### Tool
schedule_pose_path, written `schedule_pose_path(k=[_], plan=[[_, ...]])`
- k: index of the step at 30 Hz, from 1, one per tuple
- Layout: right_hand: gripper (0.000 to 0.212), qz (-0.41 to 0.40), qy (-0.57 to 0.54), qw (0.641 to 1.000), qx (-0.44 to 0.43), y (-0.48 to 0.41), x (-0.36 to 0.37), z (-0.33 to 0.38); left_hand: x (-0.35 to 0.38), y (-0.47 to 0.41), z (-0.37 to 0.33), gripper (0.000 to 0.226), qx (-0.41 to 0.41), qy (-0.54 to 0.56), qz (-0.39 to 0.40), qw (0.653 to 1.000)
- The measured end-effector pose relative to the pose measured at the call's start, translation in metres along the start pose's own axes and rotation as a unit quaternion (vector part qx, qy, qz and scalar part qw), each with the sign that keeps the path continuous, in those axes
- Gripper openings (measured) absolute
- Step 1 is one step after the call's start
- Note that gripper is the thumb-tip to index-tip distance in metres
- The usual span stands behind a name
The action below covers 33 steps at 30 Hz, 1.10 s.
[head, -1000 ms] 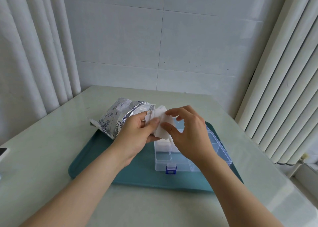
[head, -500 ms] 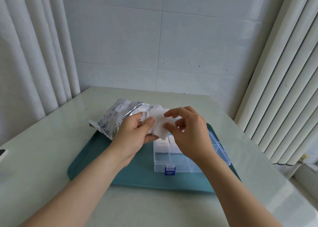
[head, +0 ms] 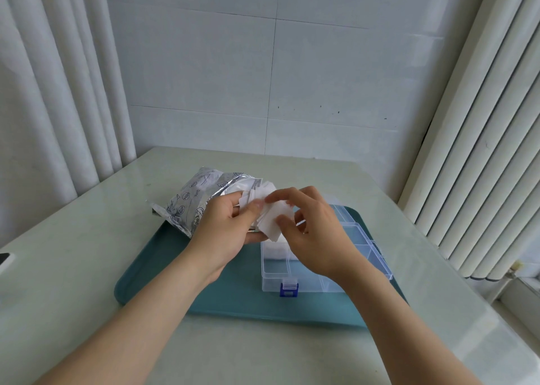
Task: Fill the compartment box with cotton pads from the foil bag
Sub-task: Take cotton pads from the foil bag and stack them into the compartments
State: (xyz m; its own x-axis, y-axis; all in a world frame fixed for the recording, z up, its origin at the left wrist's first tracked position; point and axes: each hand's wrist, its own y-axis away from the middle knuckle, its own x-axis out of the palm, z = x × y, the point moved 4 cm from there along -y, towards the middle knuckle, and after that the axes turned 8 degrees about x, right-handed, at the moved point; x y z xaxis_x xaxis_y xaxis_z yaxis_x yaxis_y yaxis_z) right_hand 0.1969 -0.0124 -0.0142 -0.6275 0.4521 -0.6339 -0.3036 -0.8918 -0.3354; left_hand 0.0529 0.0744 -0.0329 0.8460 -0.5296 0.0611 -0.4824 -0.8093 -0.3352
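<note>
Now cotton pads (head: 273, 219) pinched between left hand (head: 226, 229), right hand (head: 315, 238).

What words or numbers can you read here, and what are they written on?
"Date" - printed on the side of the foil bag.
The round symbols on the bag - any writing in them is too small to read.
The compartment box, its blue latch, the cotton pads and the tray - no writing shows on them.
</note>
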Motion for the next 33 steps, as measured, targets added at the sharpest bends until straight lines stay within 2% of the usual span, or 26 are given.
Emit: schedule_pose_path(k=[4,7,12,18,23,29,33], plan=[[0.019,-0.013,-0.016,1.000,0.007,0.000,-0.001,0.000,0.000,0.001,0.001,0.021,-0.021,0.014,-0.005,1.000],[0.010,-0.038,-0.059,0.996,0.048,-0.002,-0.005,-0.005,0.000,0.000,0.002,0.019,-0.040,0.040,-0.008,0.998],[0.011,-0.056,-0.118,0.988,0.085,-0.003,-0.011,-0.009,0.003,0.000,0.003,0.020,-0.058,0.076,0.002,0.995],[0.015,-0.058,-0.051,0.995,0.068,-0.003,-0.007,-0.008,0.002,-0.001,0.000,0.022,-0.047,0.094,-0.006,0.994],[0.006,-0.061,-0.037,0.995,0.070,-0.004,-0.011,-0.007,0.003,0.000,0.000,0.022,-0.058,0.112,0.005,0.992],[0.019,-0.022,-0.168,0.984,0.054,-0.003,-0.020,-0.004,0.003,-0.001,0.003,0.027,-0.057,0.068,0.035,0.995],[0.019,-0.049,-0.151,0.987,0.039,-0.005,-0.018,-0.006,0.009,0.003,0.001,0.024,-0.048,0.049,0.085,0.994]])
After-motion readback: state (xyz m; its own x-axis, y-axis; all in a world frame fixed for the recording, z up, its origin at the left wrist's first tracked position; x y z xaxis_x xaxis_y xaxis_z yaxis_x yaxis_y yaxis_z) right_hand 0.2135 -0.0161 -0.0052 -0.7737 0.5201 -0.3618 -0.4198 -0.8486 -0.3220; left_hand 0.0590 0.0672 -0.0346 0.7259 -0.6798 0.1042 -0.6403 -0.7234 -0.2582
